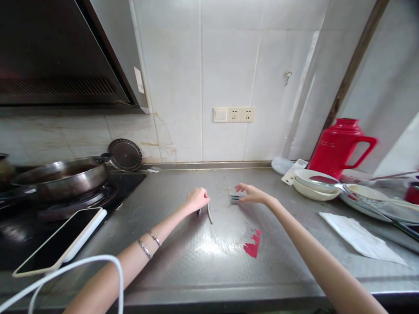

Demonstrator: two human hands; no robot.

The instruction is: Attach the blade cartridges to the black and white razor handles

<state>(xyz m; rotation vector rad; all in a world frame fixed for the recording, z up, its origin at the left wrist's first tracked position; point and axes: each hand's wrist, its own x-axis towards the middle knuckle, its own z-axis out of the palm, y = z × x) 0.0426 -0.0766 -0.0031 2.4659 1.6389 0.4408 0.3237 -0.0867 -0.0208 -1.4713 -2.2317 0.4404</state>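
My left hand (197,200) is closed over the middle of the steel counter (183,270), its fingers pinched at the upper end of a thin grey-beige strip (210,215). A small dark object (199,212) shows just under that hand, too small to make out. To the right, my right hand (249,193) hovers with its fingers apart and curved, beside a small clear item with dark stripes (235,198). Whether the fingertips touch that item is hard to tell. Nearer the front edge, a ragged red patch (253,245) lies on the counter.
A pan (65,179) sits on the black stove at left, with a phone (60,240) and a white cable (111,258) in front. At right are stacked bowls (314,185), a red thermos (338,148) and a white napkin (360,237). Sockets (241,114) are on the wall.
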